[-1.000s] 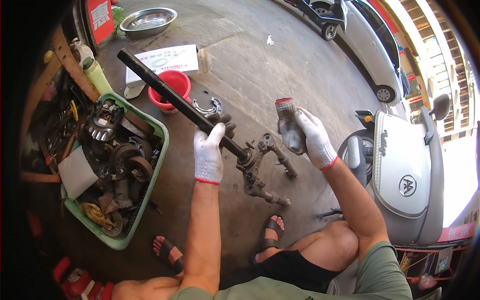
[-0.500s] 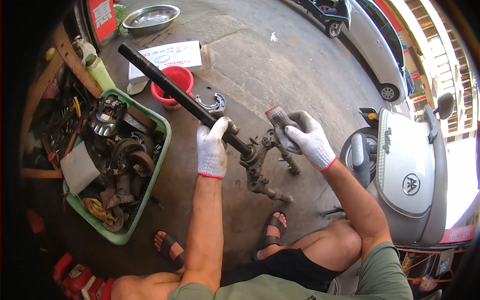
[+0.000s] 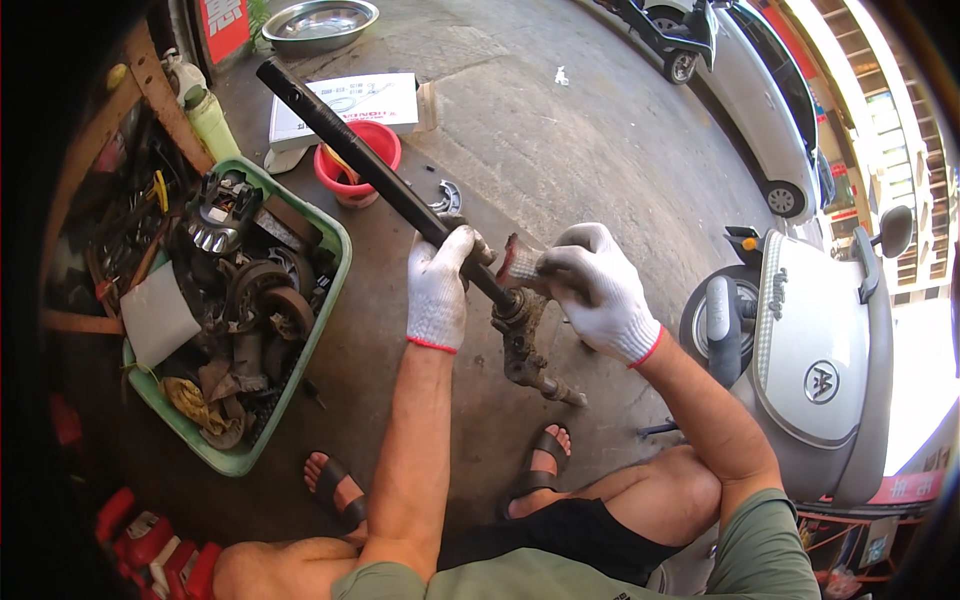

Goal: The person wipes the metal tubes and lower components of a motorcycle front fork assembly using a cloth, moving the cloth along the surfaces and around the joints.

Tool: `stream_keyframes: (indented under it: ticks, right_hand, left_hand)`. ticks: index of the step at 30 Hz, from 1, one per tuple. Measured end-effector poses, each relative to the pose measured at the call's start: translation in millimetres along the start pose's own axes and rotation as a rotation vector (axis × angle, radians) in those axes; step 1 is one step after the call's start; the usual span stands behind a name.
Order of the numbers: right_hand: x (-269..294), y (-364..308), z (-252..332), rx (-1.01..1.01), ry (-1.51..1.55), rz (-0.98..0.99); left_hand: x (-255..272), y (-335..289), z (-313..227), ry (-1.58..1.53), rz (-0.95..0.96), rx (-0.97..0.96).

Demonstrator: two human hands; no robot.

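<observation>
My left hand (image 3: 437, 290), in a white knitted work glove with a red hem, is closed round the black stem tube of a scooter front fork. The long steering stem (image 3: 345, 150) slants up to the far left. Below my hands the greasy fork yoke and one leg (image 3: 522, 360) point down toward the floor; my right hand hides the other leg. That right hand (image 3: 605, 295), gloved alike, pinches a soiled grey knitted work glove (image 3: 520, 262) with a red hem. The soiled glove is bunched beside the lower end of the stem, and I cannot tell whether it touches.
A green crate (image 3: 335, 270) of greasy parts stands at my left. Farther off are a red bucket (image 3: 385, 150), a white box (image 3: 395, 100), a curved brake shoe (image 3: 450, 197) and a steel basin (image 3: 320, 25). A parked grey scooter (image 3: 810, 330) flanks my right.
My right hand has moved left and slightly down with the soiled glove, from above the fork to beside the stem. My left hand keeps its hold on the stem.
</observation>
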State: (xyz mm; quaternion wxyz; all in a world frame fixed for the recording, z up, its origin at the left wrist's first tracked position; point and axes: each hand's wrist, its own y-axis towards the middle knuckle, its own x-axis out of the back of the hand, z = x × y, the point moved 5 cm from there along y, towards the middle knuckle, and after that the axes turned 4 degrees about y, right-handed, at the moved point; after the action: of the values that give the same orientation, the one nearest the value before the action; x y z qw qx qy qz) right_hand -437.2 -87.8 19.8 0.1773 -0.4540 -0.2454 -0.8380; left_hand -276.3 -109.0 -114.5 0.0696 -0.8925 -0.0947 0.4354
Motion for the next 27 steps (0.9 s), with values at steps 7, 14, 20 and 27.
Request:
stream_keyframes:
  ticks: [7,14,20,27]
  right_hand:
    - [-29.1,13.8,22.6,0.219,-0.081,0.224]
    - [-61.5,3.2,10.2,0.264,-0.258,0.461]
    - [-55.0,9.3,-2.2,0.265,-0.234,0.546]
    - [-48.6,12.3,-10.3,0.216,-0.163,0.548]
  left_hand:
    - [2.9,0.4,-2.9,0.068,-0.008,0.029]
    - [-0.8,-2.6,-5.3,0.053,-0.051,0.042]
    - [-7.8,-3.1,-6.6,0.027,-0.016,0.036]
    - [-6.8,-2.1,-4.5,0.060,-0.010,0.051]
